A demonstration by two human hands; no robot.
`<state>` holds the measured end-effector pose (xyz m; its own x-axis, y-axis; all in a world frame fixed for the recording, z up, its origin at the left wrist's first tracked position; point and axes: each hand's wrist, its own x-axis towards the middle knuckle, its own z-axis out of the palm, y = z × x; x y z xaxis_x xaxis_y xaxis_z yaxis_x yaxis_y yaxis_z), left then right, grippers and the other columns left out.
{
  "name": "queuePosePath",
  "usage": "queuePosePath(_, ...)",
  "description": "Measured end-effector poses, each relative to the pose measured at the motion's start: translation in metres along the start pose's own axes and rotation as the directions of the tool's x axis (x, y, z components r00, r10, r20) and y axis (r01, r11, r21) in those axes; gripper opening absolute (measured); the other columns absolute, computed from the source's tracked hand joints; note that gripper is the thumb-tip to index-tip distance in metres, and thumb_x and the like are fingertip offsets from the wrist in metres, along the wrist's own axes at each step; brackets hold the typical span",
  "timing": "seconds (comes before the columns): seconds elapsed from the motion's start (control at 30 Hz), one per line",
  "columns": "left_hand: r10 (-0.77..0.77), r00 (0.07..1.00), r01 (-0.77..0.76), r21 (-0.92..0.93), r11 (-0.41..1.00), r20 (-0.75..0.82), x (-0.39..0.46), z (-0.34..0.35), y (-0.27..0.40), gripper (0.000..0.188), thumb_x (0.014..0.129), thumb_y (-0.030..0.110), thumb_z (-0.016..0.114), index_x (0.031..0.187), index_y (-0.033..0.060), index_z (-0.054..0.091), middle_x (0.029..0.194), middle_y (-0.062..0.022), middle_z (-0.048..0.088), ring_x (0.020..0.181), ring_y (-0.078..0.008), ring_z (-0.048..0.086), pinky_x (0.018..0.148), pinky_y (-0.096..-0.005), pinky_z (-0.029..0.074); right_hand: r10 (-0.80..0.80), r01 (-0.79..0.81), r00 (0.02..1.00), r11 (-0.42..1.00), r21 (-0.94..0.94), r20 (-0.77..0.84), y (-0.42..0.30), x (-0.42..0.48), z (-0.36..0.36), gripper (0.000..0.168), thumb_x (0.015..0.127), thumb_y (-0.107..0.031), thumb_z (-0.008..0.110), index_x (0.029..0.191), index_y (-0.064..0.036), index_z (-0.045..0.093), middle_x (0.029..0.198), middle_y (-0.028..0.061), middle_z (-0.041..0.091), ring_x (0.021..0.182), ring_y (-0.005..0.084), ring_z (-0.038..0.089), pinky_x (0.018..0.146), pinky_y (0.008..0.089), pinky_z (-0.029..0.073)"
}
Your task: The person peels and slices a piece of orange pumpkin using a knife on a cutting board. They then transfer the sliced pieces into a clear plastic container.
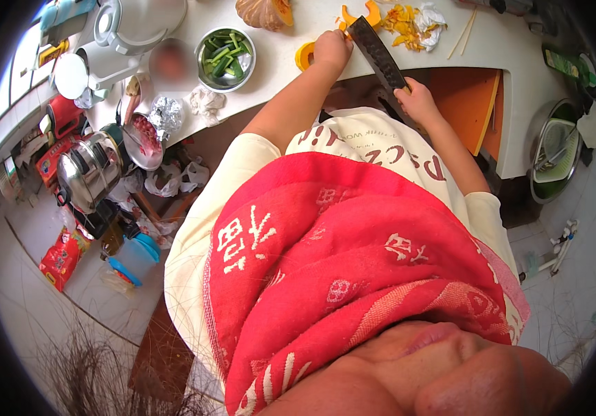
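Observation:
My right hand grips the handle of a cleaver with a dark, patterned blade. The blade slants up and left over the counter's front edge, its far end beside the fingertips of my left hand. Those fingers are bent over a small piece of orange pumpkin, mostly hidden under them. By the left wrist lies a curved pumpkin slice. More curved pumpkin slices lie just beyond the blade. A large cut pumpkin with ribbed skin sits at the counter's far side.
A pile of pumpkin scraps lies beside crumpled white tissue and chopsticks. Left of me stand a metal bowl of cut green vegetables, a white cloth and crumpled foil. Below the white counter hangs an orange cabinet door.

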<state>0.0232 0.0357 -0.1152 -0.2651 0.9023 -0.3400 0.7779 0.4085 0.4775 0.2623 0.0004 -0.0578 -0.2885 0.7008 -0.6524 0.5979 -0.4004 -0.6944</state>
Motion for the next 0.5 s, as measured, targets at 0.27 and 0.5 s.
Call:
queuePosePath(0.27, -0.01, 1.0, 0.01, -0.011, 1.0, 0.028, 0.005, 0.001, 0.001, 0.026, 0.082, 0.028, 0.06, 0.088, 0.0033, 0.067, 0.085, -0.0178, 0.067, 0.08, -0.0334, 0.065, 0.075, -0.0409, 0.052, 0.066, -0.075, 0.996, 0.987, 0.144, 0.063, 0.002, -0.003, -0.002, 0.013, 0.085, -0.016, 0.059, 0.091, -0.004, 0.057, 0.059, 0.0007, 0.053, 0.044, 0.0092, 0.048, 0.04, 0.0265, 0.038)
queuePosePath(0.5, -0.008, 1.0, 0.008, -0.005, 1.0, 0.023, 0.006, 0.004, -0.004, 0.026, 0.081, 0.029, 0.06, 0.087, 0.0041, 0.068, 0.081, -0.0172, 0.067, 0.079, -0.0328, 0.065, 0.075, -0.041, 0.052, 0.097, -0.13, 0.986, 0.954, 0.269, 0.133, 0.005, -0.002, -0.001, 0.01, 0.088, -0.013, 0.057, 0.092, -0.004, 0.054, 0.059, 0.0001, 0.048, 0.042, 0.0088, 0.042, 0.038, 0.0268, 0.036)
